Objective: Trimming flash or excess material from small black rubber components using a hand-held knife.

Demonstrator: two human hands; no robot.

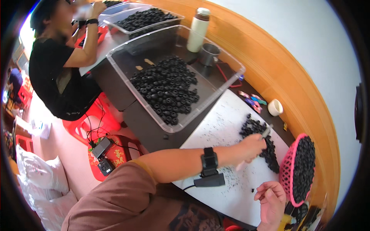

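Observation:
My left hand [251,148] reaches across the white board [208,129], closed round a slim tool with a grey end [266,131]; its exact kind is unclear. Just beyond that hand lies a strip of small black parts [271,156], and dark specks are scattered over the board. My right hand [271,202] is at the board's near right edge, fingers curled in and thumb close to them. Whatever it may hold is too small to make out. Beside it stands a pink basket [285,169] heaped with black parts.
A large clear bin [127,82] holds black ring-shaped parts [167,88]. Behind it stand a pale bottle [198,30] and a metal mug [209,54]. A small white cup [275,107] sits by the wooden wall panel. Another person [54,61] sits at the left.

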